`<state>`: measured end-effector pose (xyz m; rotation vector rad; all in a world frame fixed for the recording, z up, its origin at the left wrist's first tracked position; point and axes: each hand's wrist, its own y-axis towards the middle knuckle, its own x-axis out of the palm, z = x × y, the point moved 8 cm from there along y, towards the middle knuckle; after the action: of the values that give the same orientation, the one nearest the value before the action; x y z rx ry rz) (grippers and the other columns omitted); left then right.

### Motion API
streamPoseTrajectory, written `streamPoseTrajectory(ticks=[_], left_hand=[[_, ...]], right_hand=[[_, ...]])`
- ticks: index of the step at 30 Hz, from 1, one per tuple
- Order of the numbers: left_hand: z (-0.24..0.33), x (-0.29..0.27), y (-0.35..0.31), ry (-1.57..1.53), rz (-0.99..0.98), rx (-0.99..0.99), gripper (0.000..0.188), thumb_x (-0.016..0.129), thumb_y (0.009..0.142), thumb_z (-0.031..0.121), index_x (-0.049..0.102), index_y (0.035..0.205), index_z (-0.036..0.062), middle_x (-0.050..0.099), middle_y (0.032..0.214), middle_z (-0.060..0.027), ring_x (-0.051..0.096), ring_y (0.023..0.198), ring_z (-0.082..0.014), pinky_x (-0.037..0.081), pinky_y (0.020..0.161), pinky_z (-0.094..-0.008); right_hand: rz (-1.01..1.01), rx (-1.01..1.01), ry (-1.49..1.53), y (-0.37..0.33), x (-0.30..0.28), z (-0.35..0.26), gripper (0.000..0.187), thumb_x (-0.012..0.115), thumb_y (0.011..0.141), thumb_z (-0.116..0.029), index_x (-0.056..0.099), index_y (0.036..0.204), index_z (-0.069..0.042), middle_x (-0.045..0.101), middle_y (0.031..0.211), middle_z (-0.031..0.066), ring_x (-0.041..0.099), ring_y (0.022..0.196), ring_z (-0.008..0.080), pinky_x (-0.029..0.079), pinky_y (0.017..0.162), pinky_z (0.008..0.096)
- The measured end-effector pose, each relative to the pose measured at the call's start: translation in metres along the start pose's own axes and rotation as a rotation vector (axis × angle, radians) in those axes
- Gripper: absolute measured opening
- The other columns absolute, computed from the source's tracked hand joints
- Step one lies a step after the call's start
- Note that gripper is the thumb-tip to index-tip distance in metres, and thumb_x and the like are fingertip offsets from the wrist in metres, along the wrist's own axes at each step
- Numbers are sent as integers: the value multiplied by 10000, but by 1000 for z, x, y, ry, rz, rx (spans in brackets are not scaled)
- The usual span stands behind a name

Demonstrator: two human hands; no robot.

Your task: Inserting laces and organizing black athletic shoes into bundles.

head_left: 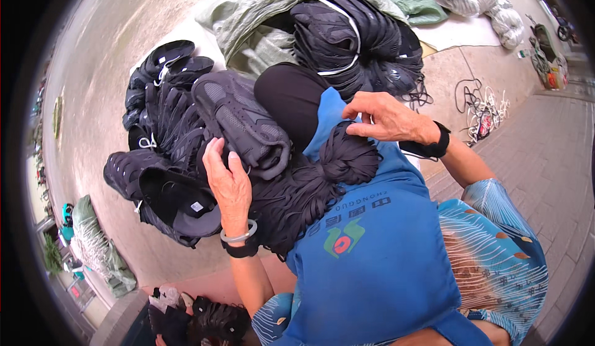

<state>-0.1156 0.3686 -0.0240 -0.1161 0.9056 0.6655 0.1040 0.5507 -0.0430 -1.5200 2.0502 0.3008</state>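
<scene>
A thick bundle of black shoelaces [350, 157] lies across my lap, on the blue apron [378, 253]. My right hand [387, 119] is at its top end, thumb and forefinger curled in on the laces. Beside the bundle, a dark grey shoe upper [242, 119] with a mesh front rests against my knee. My left hand [228, 181] is at the upper's lower left edge, fingers stretched and apart, gripping nothing that I can see. Part of the upper's edge is hidden behind those fingers.
Stacked black shoe uppers [170, 123] stand to the left, some tied with white cord. Another tied bundle of uppers [353, 36] sits ahead by a green woven sack [260, 11]. Loose laces [486, 113] lie on the right paving. A person's hand shows at lower left.
</scene>
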Motion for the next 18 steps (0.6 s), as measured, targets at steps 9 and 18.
streamPoseTrajectory(ticks=[9, 18], left_hand=[[-34, -3, -26, -94, -15, -410, 219, 612, 892, 204, 591, 868, -12, 578, 633, -63, 525, 568, -139, 447, 583, -290], [-5, 3, -33, 123, -72, -143, 241, 606, 888, 218, 636, 849, -18, 615, 713, -71, 559, 641, -141, 452, 619, -291]], right_hand=[[-17, -221, -188, 6, 17, -16, 193, 615, 779, -50, 566, 965, -37, 526, 940, 144, 578, 848, 353, 475, 708, 431], [217, -344, -107, 61, 22, -89, 408, 708, 777, -238, 512, 1030, 15, 545, 887, 177, 595, 793, 340, 494, 657, 420]])
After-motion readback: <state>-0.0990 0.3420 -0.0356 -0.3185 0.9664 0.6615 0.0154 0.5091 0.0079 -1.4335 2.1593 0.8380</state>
